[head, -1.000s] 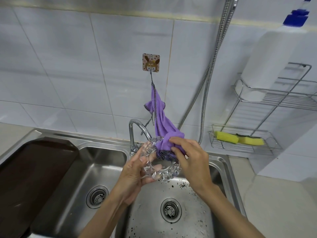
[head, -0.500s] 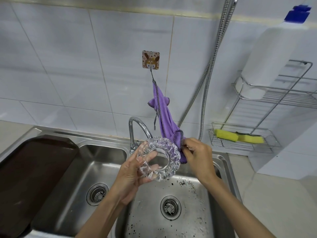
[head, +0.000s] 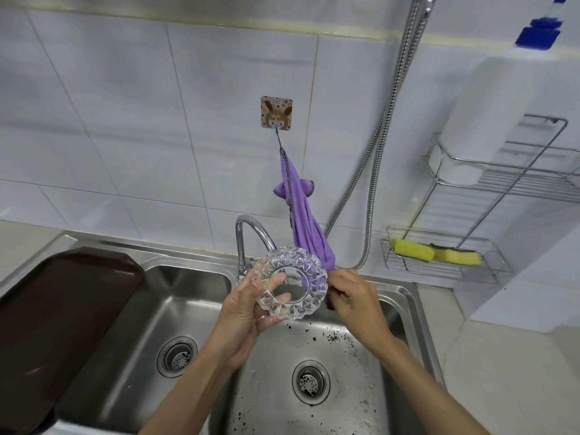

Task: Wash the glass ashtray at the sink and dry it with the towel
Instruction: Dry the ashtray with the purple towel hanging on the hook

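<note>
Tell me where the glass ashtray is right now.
Centre of the head view: the left hand holds the glass ashtray over the sink, just in front of the faucet, with the purple towel and right hand at its right edge.

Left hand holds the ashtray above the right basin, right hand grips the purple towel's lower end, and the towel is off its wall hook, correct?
One error: the head view shows the purple towel hanging from its wall hook by a cord. The rest holds: left hand holds the ashtray above the right basin, right hand grips the towel's lower end.
</note>
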Available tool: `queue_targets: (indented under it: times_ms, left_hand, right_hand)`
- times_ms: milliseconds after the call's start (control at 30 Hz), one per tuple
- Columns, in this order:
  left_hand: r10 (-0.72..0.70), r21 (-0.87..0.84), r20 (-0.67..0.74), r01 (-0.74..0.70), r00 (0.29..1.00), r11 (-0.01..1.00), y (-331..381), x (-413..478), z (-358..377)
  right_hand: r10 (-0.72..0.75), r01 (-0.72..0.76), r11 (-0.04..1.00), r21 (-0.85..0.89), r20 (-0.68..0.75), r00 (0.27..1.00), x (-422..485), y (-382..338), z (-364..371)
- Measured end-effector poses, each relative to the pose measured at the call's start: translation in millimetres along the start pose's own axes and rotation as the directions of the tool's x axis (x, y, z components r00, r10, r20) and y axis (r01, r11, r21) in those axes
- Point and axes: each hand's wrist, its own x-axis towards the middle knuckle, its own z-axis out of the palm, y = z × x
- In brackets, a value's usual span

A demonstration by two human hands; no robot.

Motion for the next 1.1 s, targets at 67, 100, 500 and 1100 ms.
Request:
queue_targets:
  times_ms: [67, 100, 500, 1100]
  left_hand:
    - [-0.004, 0.015, 0.008, 0.004, 1.000, 1.000, -0.3, 0.4, 0.9]
    - [-0.006, 0.025, 0.013, 0.006, 1.000, 1.000, -0.8, 0.7, 1.8]
    - [-0.021, 0.047, 0.031, 0.019, 0.999, 0.999, -4.4, 1.8, 0.2]
    - [0.071, -0.003, -0.237, -0.073, 0.969, 0.997, -10.4, -46.5, 3.3]
  right_hand:
    - [0.126, -0.126, 0.985, 0.117, 0.011, 0.992, -3.6, -1.7, 2.1]
    - [0.202, -0.205, 0.961, 0.184, 0.033, 0.979, -5.7, -2.3, 3.2]
    - [0.329, -0.400, 0.810, 0.429, 0.233, 0.915, -13.2, -4.0, -0.3]
    - [0.501, -0.742, 0.326, 0.586, 0.558, 0.661, 1.6, -32.9, -7.1]
